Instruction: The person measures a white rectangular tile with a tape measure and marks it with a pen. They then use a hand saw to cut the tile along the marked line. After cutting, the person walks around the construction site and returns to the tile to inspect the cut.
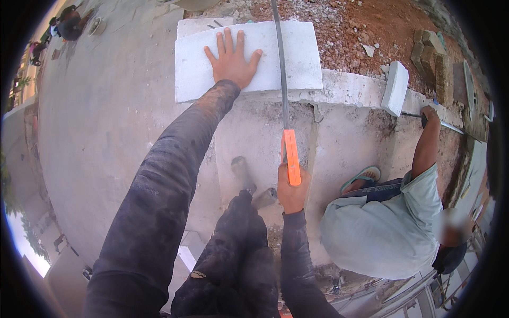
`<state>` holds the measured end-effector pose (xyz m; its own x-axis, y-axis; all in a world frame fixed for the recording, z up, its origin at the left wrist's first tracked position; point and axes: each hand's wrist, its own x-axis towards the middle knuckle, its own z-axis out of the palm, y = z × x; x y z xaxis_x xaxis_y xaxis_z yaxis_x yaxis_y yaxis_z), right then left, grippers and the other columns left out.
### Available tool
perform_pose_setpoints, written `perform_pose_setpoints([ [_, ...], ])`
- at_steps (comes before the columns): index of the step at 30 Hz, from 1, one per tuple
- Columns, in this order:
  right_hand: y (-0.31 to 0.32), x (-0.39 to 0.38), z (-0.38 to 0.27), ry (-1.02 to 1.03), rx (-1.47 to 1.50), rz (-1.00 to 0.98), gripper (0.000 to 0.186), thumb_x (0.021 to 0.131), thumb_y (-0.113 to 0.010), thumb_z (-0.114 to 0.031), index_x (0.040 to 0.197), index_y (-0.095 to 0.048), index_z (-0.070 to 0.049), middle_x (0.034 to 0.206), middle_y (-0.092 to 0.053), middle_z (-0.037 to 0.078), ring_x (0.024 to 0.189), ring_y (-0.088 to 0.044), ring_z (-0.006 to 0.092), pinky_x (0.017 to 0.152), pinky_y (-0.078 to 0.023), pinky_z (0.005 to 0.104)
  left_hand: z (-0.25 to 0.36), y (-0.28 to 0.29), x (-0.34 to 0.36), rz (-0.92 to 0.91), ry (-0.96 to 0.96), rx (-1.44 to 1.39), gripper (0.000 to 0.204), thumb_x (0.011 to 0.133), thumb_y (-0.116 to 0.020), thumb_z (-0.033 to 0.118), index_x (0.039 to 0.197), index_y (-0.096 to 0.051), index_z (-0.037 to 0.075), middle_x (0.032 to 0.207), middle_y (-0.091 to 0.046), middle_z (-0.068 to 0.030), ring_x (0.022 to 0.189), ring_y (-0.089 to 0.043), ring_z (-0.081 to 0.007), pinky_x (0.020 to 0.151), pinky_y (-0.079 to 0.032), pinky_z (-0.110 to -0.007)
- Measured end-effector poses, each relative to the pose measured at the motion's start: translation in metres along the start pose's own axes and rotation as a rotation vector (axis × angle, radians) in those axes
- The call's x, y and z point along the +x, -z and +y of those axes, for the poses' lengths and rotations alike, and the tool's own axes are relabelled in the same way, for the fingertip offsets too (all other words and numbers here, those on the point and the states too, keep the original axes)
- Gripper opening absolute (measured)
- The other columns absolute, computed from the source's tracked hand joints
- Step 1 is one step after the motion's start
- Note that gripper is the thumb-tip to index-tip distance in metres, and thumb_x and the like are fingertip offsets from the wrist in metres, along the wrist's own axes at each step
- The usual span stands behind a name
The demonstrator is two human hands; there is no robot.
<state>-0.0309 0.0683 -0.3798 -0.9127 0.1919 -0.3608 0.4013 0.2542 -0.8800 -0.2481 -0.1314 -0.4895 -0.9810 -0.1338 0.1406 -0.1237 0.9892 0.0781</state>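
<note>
My left hand (232,66) lies flat with its fingers spread on a white, smooth-faced slab (193,71). The slab rests on a low concrete ledge (344,87). In my right hand (292,195) is a handsaw (291,156), my fingers closed round its orange handle. Its grey blade, seen nearly edge-on, runs away from me across the slab, right of my left hand. Whether the teeth have cut into the slab cannot be made out. Another pale piece (204,24) shows behind the slab's far left edge.
At right, a person in a pale green shirt (376,233) bends by the ledge, one hand at a long metal tool (450,127). A small white block (396,87) stands nearby. Reddish rubble (350,40) lies beyond the ledge; people (69,22) and a bucket (96,26) are far left.
</note>
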Motion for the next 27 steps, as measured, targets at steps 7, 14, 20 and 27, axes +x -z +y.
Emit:
perform_pose_setpoints([
  [7,0.018,-0.045,-0.004,-0.042,0.011,0.002,0.016,0.082,-0.059,-0.004,0.069,-0.053,0.004,0.054,-0.046,0.007,0.053,-0.041,0.0088,0.049,-0.038,0.0307,-0.010,-0.005,0.002,0.018,-0.002,0.038,0.079,0.092,-0.030,0.069,0.153,-0.025,0.018,0.159,-0.017,-0.0163,0.148,-0.008,-0.0337,0.111,-0.004,-0.067],
  [14,-0.004,0.032,-0.008,-0.015,0.010,-0.033,0.015,0.082,-0.060,-0.004,0.071,-0.055,0.005,0.054,-0.046,0.009,0.050,-0.042,0.0104,0.049,-0.038,0.0314,-0.004,-0.006,0.004,0.003,-0.009,0.071,0.080,0.092,-0.031,0.070,0.152,-0.026,0.018,0.158,-0.018,-0.0168,0.148,-0.008,-0.0340,0.111,-0.005,-0.067],
  [20,0.030,-0.056,-0.003,-0.063,-0.003,-0.004,0.014,0.082,-0.060,-0.003,0.073,-0.055,0.005,0.055,-0.047,0.009,0.051,-0.042,0.0095,0.048,-0.039,0.0318,-0.006,-0.006,0.000,0.003,0.006,0.027,0.079,0.093,-0.031,0.069,0.152,-0.026,0.017,0.158,-0.017,-0.0168,0.148,-0.008,-0.0340,0.111,-0.004,-0.067],
  [27,-0.011,0.028,-0.009,0.020,0.010,-0.032,0.016,0.082,-0.060,-0.002,0.069,-0.051,0.003,0.054,-0.043,0.008,0.052,-0.040,0.0086,0.049,-0.037,0.0309,-0.004,-0.001,0.002,-0.006,-0.004,0.040,0.078,0.092,-0.033,0.067,0.152,-0.026,0.017,0.159,-0.016,-0.0169,0.148,-0.007,-0.0339,0.112,-0.001,-0.066],
])
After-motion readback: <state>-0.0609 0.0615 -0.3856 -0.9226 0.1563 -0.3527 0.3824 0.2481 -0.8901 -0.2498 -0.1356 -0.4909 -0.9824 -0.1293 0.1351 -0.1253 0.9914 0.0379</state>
